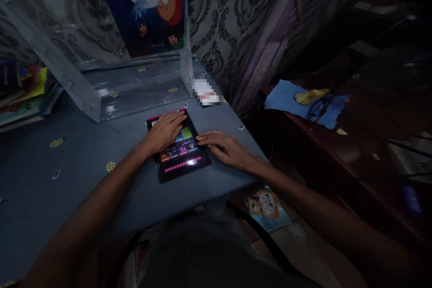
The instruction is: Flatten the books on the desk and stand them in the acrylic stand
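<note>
A dark book (182,164) with small coloured pictures and a pink strip lies flat on the grey-blue table (135,207). My left hand (165,131) rests across its upper left part, fingers stretched out and pointing to the upper right. At the book's right edge is my right hand (224,147), its fingers extended and the fingertips touching the edge or just over it. Neither hand grips anything. The left hand hides part of the book's upper pictures.
A clear plastic rack (91,99) stands behind the book, holding a blue picture book (151,22). Stacked books (30,94) sit at far left. A blurred white card-like item (206,92) lies by the rack. To the right, a dark red surface carries blue paper (286,96). Another book (268,209) lies below the table edge.
</note>
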Available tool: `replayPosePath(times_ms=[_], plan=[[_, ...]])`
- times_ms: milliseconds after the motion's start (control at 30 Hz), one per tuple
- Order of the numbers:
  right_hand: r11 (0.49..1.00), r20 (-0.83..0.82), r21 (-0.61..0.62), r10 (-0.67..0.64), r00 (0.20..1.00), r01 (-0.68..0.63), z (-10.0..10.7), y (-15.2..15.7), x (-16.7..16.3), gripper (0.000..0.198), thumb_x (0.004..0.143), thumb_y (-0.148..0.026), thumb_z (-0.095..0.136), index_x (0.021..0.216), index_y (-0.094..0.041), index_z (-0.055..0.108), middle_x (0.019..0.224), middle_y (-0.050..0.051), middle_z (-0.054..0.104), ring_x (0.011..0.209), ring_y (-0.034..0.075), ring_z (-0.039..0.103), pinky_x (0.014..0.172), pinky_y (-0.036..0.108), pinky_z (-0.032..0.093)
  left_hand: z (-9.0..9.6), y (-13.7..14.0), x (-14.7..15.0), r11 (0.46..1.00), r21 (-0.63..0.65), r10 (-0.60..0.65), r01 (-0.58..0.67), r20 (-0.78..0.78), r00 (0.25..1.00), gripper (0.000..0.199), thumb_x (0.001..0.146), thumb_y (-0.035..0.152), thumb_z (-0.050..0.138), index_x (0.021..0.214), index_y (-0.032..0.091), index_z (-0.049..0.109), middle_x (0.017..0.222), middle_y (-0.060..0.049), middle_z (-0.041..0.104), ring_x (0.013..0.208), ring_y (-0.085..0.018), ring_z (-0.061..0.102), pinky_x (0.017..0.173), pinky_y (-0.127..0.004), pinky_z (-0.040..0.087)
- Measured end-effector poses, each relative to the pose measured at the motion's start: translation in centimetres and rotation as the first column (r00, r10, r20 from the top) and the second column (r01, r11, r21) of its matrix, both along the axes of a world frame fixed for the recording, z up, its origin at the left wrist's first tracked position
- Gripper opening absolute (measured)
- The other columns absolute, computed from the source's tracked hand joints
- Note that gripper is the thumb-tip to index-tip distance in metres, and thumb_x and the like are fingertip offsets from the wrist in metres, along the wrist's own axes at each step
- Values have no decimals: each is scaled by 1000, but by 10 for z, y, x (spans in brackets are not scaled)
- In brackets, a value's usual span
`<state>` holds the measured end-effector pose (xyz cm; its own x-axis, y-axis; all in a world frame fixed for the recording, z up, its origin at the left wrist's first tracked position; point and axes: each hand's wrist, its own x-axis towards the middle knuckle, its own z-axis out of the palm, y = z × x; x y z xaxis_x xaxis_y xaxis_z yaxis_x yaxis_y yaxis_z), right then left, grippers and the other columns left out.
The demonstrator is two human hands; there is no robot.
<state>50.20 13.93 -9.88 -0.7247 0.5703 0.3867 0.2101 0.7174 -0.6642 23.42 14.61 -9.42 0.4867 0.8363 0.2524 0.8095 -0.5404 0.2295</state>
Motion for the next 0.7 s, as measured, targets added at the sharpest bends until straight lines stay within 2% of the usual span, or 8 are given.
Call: replayPosePath(times_ms=[267,500,600,700], plan=[[999,-25,-6,37,999,-37,7,-43,26,33,94,-10,50,113,-24,73,115,7,77,118,22,68,99,46,59,-1,-1,0,1000,-7,8,-8,3,1000,41,103,26,38,138,14,55,147,-13,57,140,-25,50,117,-49,38],[995,-5,94,41,999,-41,10,-50,26,33,93,-8,51,115,-22,72,117,8,76,117,23,68,98,45,59,-2,-4,-6,1000,11,11,-12,51,999,39,103,26,38,134,16,59,143,-14,60,136,-25,53,115,-49,42],[993,7,114,38,999,-38,11,-49,26,33,94,-9,51,115,-22,72,117,9,76,117,23,68,99,45,59,4,-19,-16,995,40,86,-86,11,996,38,103,26,39,132,13,60,143,-16,59,132,-28,55,112,-50,44],[993,5,110,44,999,-45,11,-49,26,33,94,-9,51,116,-23,72,118,8,76,117,23,68,98,46,59,8,-44,-34,967,84,242,-239,-36,970,39,103,34,43,131,13,60,141,-18,59,126,-33,58,105,-53,48]])
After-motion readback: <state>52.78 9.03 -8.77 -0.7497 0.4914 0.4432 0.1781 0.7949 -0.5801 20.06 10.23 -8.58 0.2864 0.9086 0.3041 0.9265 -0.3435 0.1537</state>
